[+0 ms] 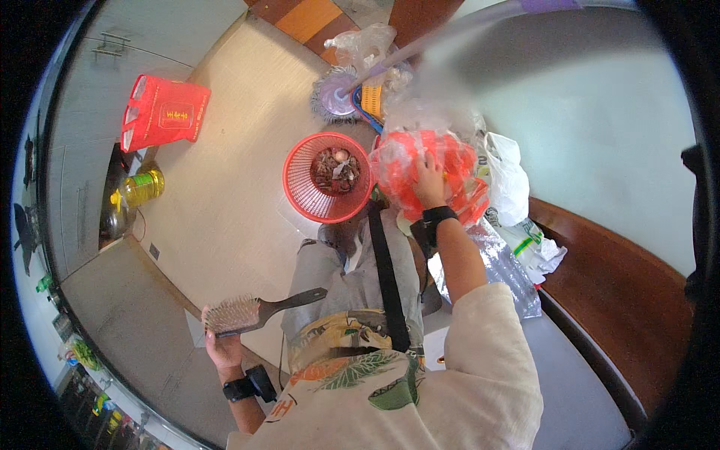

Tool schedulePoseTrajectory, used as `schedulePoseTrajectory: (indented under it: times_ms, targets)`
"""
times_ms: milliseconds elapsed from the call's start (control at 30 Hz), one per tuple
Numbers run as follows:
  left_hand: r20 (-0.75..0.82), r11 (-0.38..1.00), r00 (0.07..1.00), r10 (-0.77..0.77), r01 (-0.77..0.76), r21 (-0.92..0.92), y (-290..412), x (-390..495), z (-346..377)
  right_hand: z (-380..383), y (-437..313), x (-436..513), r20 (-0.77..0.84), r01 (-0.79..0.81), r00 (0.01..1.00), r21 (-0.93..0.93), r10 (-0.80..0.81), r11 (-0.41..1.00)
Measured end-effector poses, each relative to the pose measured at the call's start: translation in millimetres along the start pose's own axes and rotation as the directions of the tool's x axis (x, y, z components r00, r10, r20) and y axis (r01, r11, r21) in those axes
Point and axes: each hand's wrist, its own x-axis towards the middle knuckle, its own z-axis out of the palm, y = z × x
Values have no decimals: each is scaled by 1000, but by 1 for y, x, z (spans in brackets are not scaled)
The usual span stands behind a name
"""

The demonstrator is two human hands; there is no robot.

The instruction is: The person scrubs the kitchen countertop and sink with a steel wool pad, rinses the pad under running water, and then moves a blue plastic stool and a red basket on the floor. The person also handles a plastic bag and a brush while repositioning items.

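Note:
My left hand [225,349] holds a dark paddle hairbrush [264,312] by its head. The brush's bristles face up and its handle points towards my lap. My right hand [431,183] rests against a bundle of red and clear plastic bags [450,154], its fingers partly sunk in the film. Whether those fingers grip the film cannot be seen. Left of the bundle stands a red slatted plastic basket [360,208] with dark brown refuse [326,174] and a round pale object in its bottom.
A spin mop [337,93] leans past the basket. White plastic bags [509,180] and a silver foil bag [506,264] lie on my right beside a wooden-edged bench [607,247]. Leftward are a red carrier bag [152,112], a bottle of yellow oil [142,188] and grey cabinets [79,185].

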Motion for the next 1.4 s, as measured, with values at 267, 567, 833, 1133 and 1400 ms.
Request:
schedulePoseTrajectory:
  times_ms: [267,567,833,1133,1400]
  targets:
    - [-25,998,998,-59,58,-31,-25,28,12,-29,80,14,400,-159,909,589,-114,793]
    - [52,995,994,-97,95,30,-11,33,49,-17,69,24,161,-108,986,381,49,918]
    - [-5,980,1000,-18,18,200,-19,24,39,121,47,50,-6,-265,963,178,270,948]
    - [-16,984,997,-75,77,160,-20,20,25,73,47,55,386,-101,917,-26,103,995]
    - [78,1000,996,-31,31,-2,1,22,28,-87,39,-54,-414,-199,876,156,247,968]
